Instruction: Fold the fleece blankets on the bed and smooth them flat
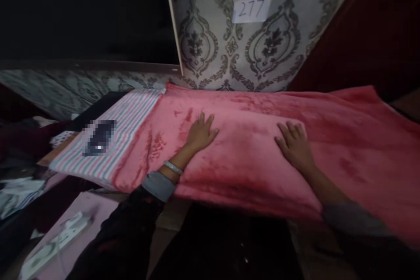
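A plush pink-red cloth (239, 157), like a blanket or towel with darker red patches, lies spread over a table-height surface. One layer of it is folded flat in the middle, under both hands. My left hand (199, 134) rests palm down on the folded part, fingers spread, a bracelet (173, 167) on its wrist. Over at the right end of the fold, my right hand (295, 145) also lies flat with its fingers apart. Neither hand grips anything. The right part of the cloth runs out toward the frame's edge.
A striped cloth (131, 116) covers the surface's left end, with a blurred-out dark phone-like object (99, 138) on it. A dark screen (85, 13) stands behind. Below left, a power strip (55, 245) sits on a pink surface (95, 205). A paper marked 277 (252, 8) is on the patterned wall.
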`<state>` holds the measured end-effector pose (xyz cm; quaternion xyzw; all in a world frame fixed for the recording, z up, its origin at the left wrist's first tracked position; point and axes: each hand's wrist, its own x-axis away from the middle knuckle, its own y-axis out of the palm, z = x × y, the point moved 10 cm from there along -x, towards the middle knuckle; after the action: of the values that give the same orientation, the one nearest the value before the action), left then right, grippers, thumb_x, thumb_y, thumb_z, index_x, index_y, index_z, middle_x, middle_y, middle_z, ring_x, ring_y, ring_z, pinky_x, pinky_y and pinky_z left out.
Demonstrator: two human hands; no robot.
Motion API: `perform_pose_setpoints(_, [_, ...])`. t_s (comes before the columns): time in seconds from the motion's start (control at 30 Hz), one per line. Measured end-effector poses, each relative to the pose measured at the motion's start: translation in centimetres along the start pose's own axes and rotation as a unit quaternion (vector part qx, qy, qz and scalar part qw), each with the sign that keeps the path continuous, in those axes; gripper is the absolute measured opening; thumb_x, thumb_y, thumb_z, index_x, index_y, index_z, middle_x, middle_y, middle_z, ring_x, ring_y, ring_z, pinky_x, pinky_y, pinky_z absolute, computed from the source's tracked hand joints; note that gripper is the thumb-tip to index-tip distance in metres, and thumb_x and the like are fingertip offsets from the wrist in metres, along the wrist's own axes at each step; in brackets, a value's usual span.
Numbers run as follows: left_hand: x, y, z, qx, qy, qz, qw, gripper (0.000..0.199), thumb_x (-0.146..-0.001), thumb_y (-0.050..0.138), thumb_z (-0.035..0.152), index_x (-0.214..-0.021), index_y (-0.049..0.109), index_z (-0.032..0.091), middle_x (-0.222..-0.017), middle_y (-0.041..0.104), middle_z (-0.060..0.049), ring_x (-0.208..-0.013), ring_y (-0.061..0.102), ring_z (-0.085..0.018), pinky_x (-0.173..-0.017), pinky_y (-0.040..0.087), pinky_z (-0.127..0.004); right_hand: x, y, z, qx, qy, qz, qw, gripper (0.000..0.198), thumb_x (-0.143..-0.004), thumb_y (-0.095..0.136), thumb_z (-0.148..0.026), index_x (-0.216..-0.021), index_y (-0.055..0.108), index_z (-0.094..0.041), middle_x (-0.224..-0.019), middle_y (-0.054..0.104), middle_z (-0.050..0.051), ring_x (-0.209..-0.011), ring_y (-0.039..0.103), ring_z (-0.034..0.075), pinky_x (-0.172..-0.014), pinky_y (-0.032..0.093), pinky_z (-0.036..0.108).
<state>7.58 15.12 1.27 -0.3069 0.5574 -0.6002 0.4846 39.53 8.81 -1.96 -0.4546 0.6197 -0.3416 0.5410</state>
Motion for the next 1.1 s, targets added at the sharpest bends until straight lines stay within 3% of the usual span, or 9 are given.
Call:
perform_pose_setpoints(0.13, [-0.4, -0.3, -0.2, 0.017, -0.011, -0.045, 0.999, 0.072, -0.099, 0.039, 0.054, -0.159, 0.023, 0.018, -0.166, 0.016, -0.022, -0.146, 0.036, -0.037, -0.116, 0.032, -0.046, -0.2, -0.5, 0.8, -0.021, 0.059, -0.064, 0.996, 0.065, -0.101, 0.028, -0.052, -0.156, 0.035, -0.017, -0.165, 0.023, 0.013, -0.152, 0.012, 0.035, -0.116, 0.025, 0.063])
perform_pose_setpoints(0.23, [0.2, -1.4, -0.4, 0.008, -0.039, -0.100, 0.994, 0.075, -0.098, 0.042, 0.057, -0.159, 0.023, 0.019, -0.166, 0.014, -0.022, -0.149, 0.028, -0.040, -0.117, 0.029, -0.053, 0.8, -1.8, -0.1, -0.018, 0.085, -0.133, 0.987, 0.065, -0.101, 0.033, -0.055, -0.155, 0.038, -0.021, -0.164, 0.025, 0.015, -0.150, 0.018, 0.040, -0.110, 0.029, 0.071])
perform_pose_setpoints(0.3, [1.4, -3.0, 0.6, -0.026, -0.027, -0.093, 0.995, 0.074, -0.097, 0.043, 0.059, -0.157, 0.030, 0.018, -0.166, 0.017, -0.021, -0.152, 0.017, -0.042, -0.119, 0.021, -0.060, 2.2, -3.3, -2.6, -0.014, 0.047, -0.131, 0.990, 0.062, -0.101, 0.032, -0.056, -0.154, 0.041, -0.024, -0.161, 0.033, 0.015, -0.148, 0.026, 0.040, -0.109, 0.030, 0.071])
perform_pose_setpoints(0.4, [5.0, -4.5, 5.3, -0.059, 0.095, -0.038, 0.993, 0.067, -0.097, 0.043, 0.058, -0.155, 0.037, 0.024, -0.167, 0.019, -0.015, -0.154, 0.010, -0.039, -0.121, 0.013, -0.062, 5.2, -5.4, -8.4, -0.002, -0.075, -0.070, 0.995, 0.056, -0.103, 0.029, -0.054, -0.154, 0.041, -0.030, -0.161, 0.034, 0.009, -0.148, 0.028, 0.036, -0.111, 0.030, 0.067])
perform_pose_setpoints(0.47, [7.9, -3.6, 8.2, -0.057, 0.169, -0.028, 0.984, 0.065, -0.097, 0.044, 0.056, -0.156, 0.033, 0.029, -0.167, 0.021, -0.010, -0.154, 0.013, -0.036, -0.122, 0.014, -0.062, 7.5, -5.2, -11.8, 0.014, -0.137, -0.052, 0.989, 0.056, -0.104, 0.030, -0.052, -0.155, 0.037, -0.031, -0.163, 0.030, 0.008, -0.149, 0.026, 0.034, -0.112, 0.029, 0.064])
perform_pose_setpoints(0.53, [10.0, -2.1, 9.5, -0.054, 0.186, -0.024, 0.981, 0.067, -0.097, 0.044, 0.056, -0.157, 0.029, 0.030, -0.167, 0.023, -0.009, -0.154, 0.014, -0.036, -0.121, 0.014, -0.064, 9.0, -4.4, -13.5, 0.035, -0.156, -0.044, 0.986, 0.057, -0.104, 0.032, -0.051, -0.156, 0.035, -0.028, -0.164, 0.026, 0.009, -0.150, 0.023, 0.034, -0.112, 0.029, 0.064])
perform_pose_setpoints(0.73, [10.8, 0.5, 9.5, -0.059, 0.176, -0.025, 0.982, 0.066, -0.098, 0.043, 0.055, -0.157, 0.031, 0.029, -0.167, 0.022, -0.011, -0.155, 0.013, -0.035, -0.122, 0.011, -0.065, 9.8, -3.0, -13.7, 0.041, -0.158, -0.042, 0.986, 0.058, -0.104, 0.033, -0.051, -0.157, 0.034, -0.027, -0.165, 0.023, 0.007, -0.152, 0.019, 0.030, -0.116, 0.024, 0.060])
perform_pose_setpoints(1.0, [10.5, -0.3, 9.3, -0.062, 0.175, -0.017, 0.983, 0.064, -0.098, 0.045, 0.053, -0.156, 0.034, 0.028, -0.167, 0.023, -0.009, -0.154, 0.014, -0.035, -0.121, 0.015, -0.065, 9.6, -3.1, -13.5, -0.006, -0.134, -0.066, 0.989, 0.058, -0.103, 0.038, -0.049, -0.157, 0.033, -0.030, -0.165, 0.022, 0.005, -0.152, 0.018, 0.031, -0.118, 0.022, 0.061])
perform_pose_setpoints(1.1, [10.8, -1.0, 9.4, -0.048, 0.167, -0.024, 0.984, 0.061, -0.098, 0.043, 0.052, -0.153, 0.039, 0.024, -0.163, 0.031, -0.009, -0.153, 0.021, -0.034, -0.121, 0.020, -0.063, 9.8, -3.4, -12.7, -0.051, -0.142, -0.099, 0.984, 0.056, -0.103, 0.039, -0.046, -0.156, 0.036, -0.029, -0.164, 0.026, 0.005, -0.151, 0.023, 0.029, -0.118, 0.025, 0.059])
